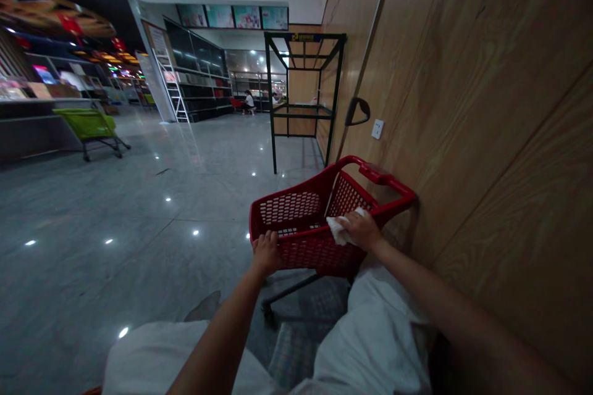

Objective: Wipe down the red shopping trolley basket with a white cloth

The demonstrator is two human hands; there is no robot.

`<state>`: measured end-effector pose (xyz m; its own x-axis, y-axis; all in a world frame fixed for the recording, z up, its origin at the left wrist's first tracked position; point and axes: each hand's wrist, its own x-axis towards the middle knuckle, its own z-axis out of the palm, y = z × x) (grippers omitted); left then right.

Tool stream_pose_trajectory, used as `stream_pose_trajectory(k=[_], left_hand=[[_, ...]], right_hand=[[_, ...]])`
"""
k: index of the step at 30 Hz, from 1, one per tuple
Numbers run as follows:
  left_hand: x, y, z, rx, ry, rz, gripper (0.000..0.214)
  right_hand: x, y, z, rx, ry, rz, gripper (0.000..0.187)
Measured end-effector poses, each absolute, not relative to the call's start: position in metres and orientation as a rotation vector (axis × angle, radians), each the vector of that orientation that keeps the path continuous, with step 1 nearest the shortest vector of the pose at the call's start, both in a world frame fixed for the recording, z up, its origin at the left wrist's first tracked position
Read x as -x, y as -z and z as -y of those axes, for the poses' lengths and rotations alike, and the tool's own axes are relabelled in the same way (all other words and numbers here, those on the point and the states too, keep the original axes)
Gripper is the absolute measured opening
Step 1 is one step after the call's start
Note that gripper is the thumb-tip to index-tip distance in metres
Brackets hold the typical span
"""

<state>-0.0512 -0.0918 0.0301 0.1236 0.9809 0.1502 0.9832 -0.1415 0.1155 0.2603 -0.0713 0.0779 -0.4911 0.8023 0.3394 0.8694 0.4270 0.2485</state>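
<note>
A red plastic shopping cart (296, 213) stands in front of me beside a wooden wall. My left hand (265, 251) is closed on the cart's near left rim. My right hand (362, 229) presses a white cloth (337, 229) against the cart's near right rim, fingers curled over the cloth. The cart's red handle (386, 178) points away toward the wall. My knees in white trousers show at the bottom of the view.
A wood-panelled wall (486, 136) runs along the right. An empty dark metal rack (303, 95) stands ahead. A green cart (90, 126) is far left beside shelving. A ladder (173, 89) leans farther back. People sit in the far distance. The floor is glossy grey tile.
</note>
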Motion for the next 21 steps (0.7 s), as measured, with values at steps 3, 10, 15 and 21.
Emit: stream_pose_trajectory(k=[3, 10, 15, 21], left_hand=[[0.05, -0.032, 0.091, 2.344, 0.278, 2.065, 0.048], [0.05, -0.03, 0.092, 2.296, 0.283, 2.055, 0.055], [0.052, -0.027, 0.093, 2.31, 0.25, 2.051, 0.064], [0.054, -0.028, 0.094, 2.333, 0.261, 2.037, 0.056]], right_hand=[[-0.262, -0.08, 0.077, 1.588, 0.591, 2.413, 0.037], [-0.145, -0.054, 0.092, 1.541, 0.242, 2.366, 0.042], [-0.08, -0.043, 0.092, 1.528, 0.125, 2.34, 0.039], [-0.119, -0.048, 0.082, 1.422, 0.244, 2.476, 0.035]])
